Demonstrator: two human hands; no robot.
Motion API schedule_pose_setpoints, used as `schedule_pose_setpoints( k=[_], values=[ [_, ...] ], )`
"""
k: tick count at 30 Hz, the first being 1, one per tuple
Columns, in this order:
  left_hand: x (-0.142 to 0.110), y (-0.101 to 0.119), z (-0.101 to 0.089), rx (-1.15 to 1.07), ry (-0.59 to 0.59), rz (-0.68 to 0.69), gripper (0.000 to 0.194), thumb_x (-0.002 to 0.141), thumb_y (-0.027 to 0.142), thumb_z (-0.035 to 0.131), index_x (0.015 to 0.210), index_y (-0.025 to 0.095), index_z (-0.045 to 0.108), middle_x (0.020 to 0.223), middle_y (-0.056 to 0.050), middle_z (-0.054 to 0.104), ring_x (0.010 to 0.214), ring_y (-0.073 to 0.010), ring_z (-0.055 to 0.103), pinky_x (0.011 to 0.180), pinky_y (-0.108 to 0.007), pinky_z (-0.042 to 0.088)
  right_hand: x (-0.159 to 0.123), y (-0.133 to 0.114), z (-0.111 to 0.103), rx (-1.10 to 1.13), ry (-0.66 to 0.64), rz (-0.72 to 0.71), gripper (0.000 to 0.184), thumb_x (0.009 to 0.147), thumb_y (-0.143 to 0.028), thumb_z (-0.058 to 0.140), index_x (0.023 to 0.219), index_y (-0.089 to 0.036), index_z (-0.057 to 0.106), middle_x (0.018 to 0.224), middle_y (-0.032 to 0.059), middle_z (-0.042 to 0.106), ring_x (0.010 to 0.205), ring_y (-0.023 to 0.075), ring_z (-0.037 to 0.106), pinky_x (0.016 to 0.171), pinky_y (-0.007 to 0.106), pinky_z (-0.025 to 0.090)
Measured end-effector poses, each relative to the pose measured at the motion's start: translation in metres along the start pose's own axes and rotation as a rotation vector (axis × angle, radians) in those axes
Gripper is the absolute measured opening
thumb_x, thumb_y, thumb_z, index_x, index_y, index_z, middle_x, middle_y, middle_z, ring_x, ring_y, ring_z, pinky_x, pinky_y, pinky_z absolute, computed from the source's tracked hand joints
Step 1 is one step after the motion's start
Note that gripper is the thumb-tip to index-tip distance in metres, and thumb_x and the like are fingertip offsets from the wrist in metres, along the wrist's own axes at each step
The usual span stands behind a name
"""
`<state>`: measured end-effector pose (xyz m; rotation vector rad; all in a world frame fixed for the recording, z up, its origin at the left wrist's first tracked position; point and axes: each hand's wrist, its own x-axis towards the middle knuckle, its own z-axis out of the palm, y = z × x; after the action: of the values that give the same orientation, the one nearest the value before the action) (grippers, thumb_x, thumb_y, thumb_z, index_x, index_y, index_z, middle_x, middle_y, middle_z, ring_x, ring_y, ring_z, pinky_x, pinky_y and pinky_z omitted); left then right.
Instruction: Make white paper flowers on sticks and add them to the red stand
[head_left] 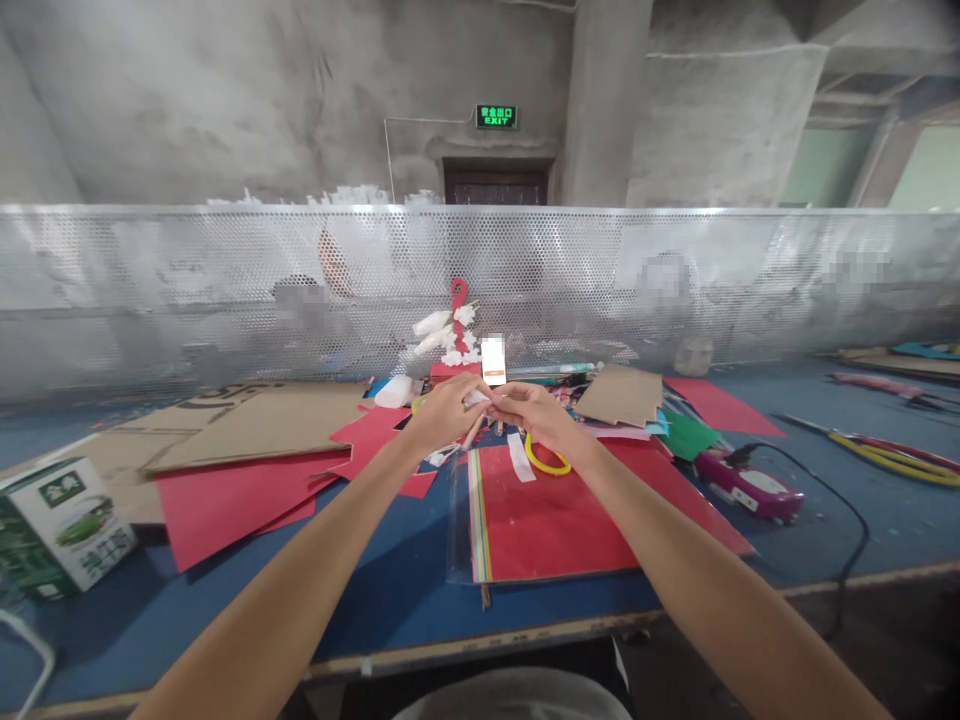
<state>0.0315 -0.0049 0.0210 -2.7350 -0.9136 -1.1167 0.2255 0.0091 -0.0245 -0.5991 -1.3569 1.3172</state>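
My left hand (448,408) and my right hand (536,410) meet over the middle of the table, fingertips pinched together. Between them shows a small piece of white paper (475,398), partly hidden by the fingers. A thin pale stick (472,432) slants down below my left hand; I cannot tell if it is held. Under my right hand lie a yellow loop (553,466), perhaps a scissors handle, and a white paper strip (520,458). Both rest on a clear-wrapped pack of red paper (562,525). Just behind my hands stands a lit phone (493,362).
Behind, a red hook-shaped piece with white paper flowers (459,318) stands before a perforated metal screen (585,270). Cardboard (262,425) and red sheets (240,500) lie left, near a green-and-white carton (67,525). A purple corded device (750,487) and yellow-handled pliers (892,457) lie right.
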Motion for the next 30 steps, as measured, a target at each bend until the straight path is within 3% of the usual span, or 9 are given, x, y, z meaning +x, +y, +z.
schedule_pose_setpoints(
  k=[8,18,24,27,30],
  values=[
    [0.001,-0.008,0.000,0.040,-0.037,0.032,0.012,0.088,0.024,0.053,0.094,0.022,0.063,0.097,-0.004,0.067,0.091,-0.0193,0.062,0.082,-0.032,0.047,0.000,0.001,0.003,-0.018,-0.002,-0.030,0.033,0.062,-0.034,0.085,0.087,-0.017,0.072,0.087,0.0041,0.074,0.087,0.0171,0.071,0.095,0.034,0.054],
    [0.002,-0.002,-0.009,-0.052,-0.037,0.020,0.014,0.086,0.028,0.058,0.095,0.021,0.065,0.093,-0.003,0.067,0.085,-0.0179,0.060,0.078,-0.031,0.047,-0.002,-0.005,0.006,-0.061,0.049,-0.077,0.032,0.060,-0.034,0.086,0.082,-0.017,0.072,0.075,0.0014,0.072,0.072,0.0136,0.069,0.079,0.028,0.056],
    [0.000,-0.012,-0.015,-0.185,-0.089,-0.008,0.027,0.091,0.038,0.048,0.110,0.022,0.059,0.108,-0.006,0.066,0.091,-0.0173,0.062,0.079,-0.029,0.049,-0.001,-0.008,0.005,-0.084,0.106,-0.069,0.030,0.059,-0.033,0.085,0.080,-0.016,0.072,0.076,0.0029,0.072,0.070,0.0137,0.069,0.071,0.025,0.055],
    [-0.003,-0.029,-0.019,-0.011,-0.135,-0.140,0.025,0.091,0.039,0.044,0.098,0.021,0.060,0.090,-0.005,0.069,0.079,-0.0188,0.064,0.069,-0.028,0.047,0.000,-0.006,0.002,-0.108,0.127,-0.068,0.030,0.059,-0.031,0.085,0.082,-0.016,0.073,0.076,0.0037,0.072,0.070,0.0138,0.069,0.068,0.024,0.055],
    [-0.009,-0.050,-0.018,0.302,-0.288,-0.249,0.013,0.078,0.030,0.055,0.080,0.021,0.064,0.078,-0.006,0.069,0.069,-0.0209,0.062,0.061,-0.028,0.042,0.001,-0.004,0.001,-0.120,0.108,-0.051,0.030,0.060,-0.030,0.085,0.084,-0.016,0.074,0.078,0.0045,0.073,0.073,0.0143,0.069,0.072,0.025,0.056]
  ],
)
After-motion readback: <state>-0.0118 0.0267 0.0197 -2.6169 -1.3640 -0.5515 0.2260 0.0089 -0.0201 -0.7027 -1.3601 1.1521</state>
